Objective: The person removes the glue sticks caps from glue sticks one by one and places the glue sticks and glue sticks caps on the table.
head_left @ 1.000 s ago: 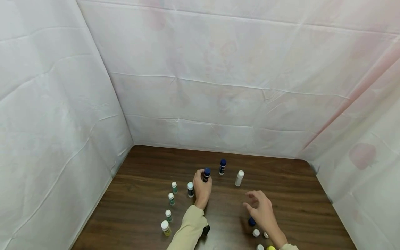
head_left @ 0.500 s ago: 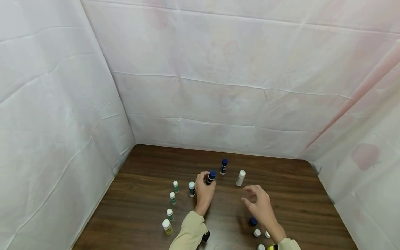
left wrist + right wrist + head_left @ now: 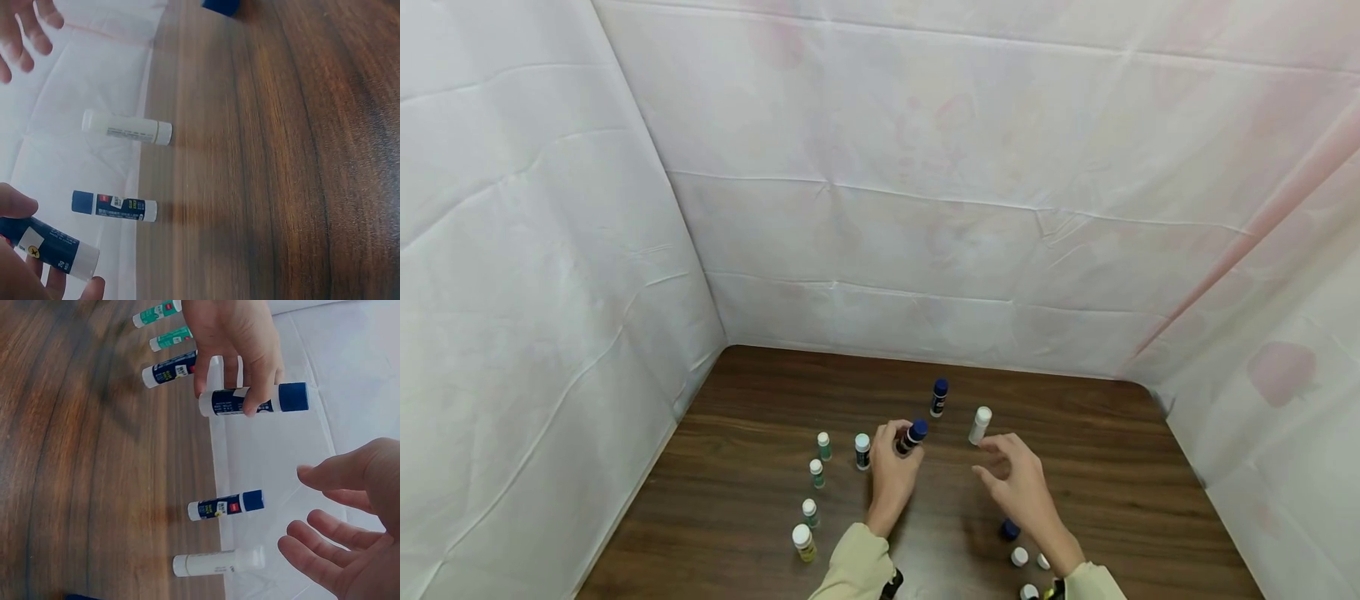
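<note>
My left hand (image 3: 893, 479) grips a navy glue stick (image 3: 234, 402) with a blue cap and white base, tilted and raised off the table. In the left wrist view its label and white base (image 3: 83, 261) show between thumb and fingers. My right hand (image 3: 1021, 493) is to the right, fingers spread and loosely bent, holding nothing. Beyond the hands stand a smaller navy glue stick (image 3: 119, 206) and a white glue stick (image 3: 128, 127), both upright. The right fingertips overlap the white stick's base in the head view.
Left of my left arm stand a navy stick with a pale cap (image 3: 862, 452), several small green sticks (image 3: 817, 475) and a yellow-labelled one (image 3: 804, 543). Below my right hand are a blue cap (image 3: 1010, 529) and white-topped items (image 3: 1019, 557). White cloth walls (image 3: 880, 208) enclose the brown table (image 3: 760, 417).
My left hand has lifted the navy glue stick off the table and tilted it, drawing slightly toward me and to the right. My right hand has moved slightly up and toward it.
</note>
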Motion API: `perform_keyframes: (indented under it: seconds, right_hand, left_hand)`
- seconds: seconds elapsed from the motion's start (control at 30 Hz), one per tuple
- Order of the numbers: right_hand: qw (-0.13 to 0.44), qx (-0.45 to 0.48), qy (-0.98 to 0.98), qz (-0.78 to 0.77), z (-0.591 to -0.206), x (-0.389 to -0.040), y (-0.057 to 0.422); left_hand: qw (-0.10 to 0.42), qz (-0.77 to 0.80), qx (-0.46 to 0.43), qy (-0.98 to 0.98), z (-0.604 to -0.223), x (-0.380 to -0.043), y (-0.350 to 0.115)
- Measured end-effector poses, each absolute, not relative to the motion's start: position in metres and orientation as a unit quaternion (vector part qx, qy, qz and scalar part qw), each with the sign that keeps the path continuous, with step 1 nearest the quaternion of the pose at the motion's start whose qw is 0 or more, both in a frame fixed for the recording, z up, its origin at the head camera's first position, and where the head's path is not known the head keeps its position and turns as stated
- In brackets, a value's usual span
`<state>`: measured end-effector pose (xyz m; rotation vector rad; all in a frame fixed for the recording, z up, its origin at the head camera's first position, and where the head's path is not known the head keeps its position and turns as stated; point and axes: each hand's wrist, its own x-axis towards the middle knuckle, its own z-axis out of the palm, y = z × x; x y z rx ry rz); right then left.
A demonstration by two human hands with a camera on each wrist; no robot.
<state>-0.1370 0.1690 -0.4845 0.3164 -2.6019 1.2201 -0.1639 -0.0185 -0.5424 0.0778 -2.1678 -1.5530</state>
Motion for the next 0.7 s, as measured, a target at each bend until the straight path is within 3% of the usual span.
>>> perform_keyframes:
  seconds: [0.47, 0.7]
  right_hand:
    - [0.147, 0.161, -0.882, 0.417, -0.474, -0.140, 0.157]
    - [0.143, 0.179, -0.877, 0.422, -0.469, -0.143, 0.149]
  left_hand:
    - [0.256, -0.536, 0.001, -0.804, -0.527, -0.151, -0.015]
    - [0.239, -0.532, -0.004, -0.812, -0.526, -0.146, -0.016]
